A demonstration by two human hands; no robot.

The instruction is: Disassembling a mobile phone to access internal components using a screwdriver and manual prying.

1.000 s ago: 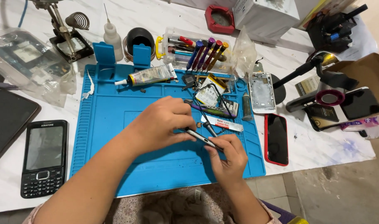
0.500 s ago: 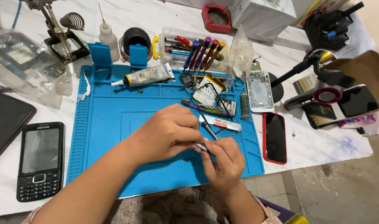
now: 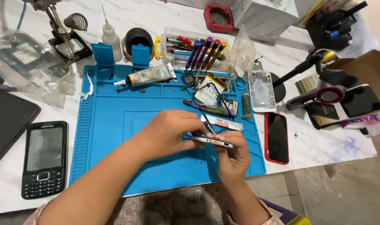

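Over the blue work mat [image 3: 115, 125], both hands hold a thin silver phone part [image 3: 209, 141], seen edge-on and roughly level. My left hand [image 3: 171, 134] grips its left end with curled fingers. From below, my right hand [image 3: 232, 158] pinches its right end. A small white tube with red print [image 3: 221, 122] and a thin dark tool [image 3: 206, 121] lie on the mat just behind the hands. The underside of the part is hidden.
A glue tube [image 3: 150, 76], loose phone parts [image 3: 213, 93] and a box of screwdrivers [image 3: 198, 52] sit at the mat's far edge. A white phone shell [image 3: 261, 90] and red-edged phone [image 3: 276, 137] lie to the right, a black keypad phone [image 3: 45, 158] to the left.
Both hands have drawn closer together on the silver part, and it now lies more level between them. The view has shifted slightly.
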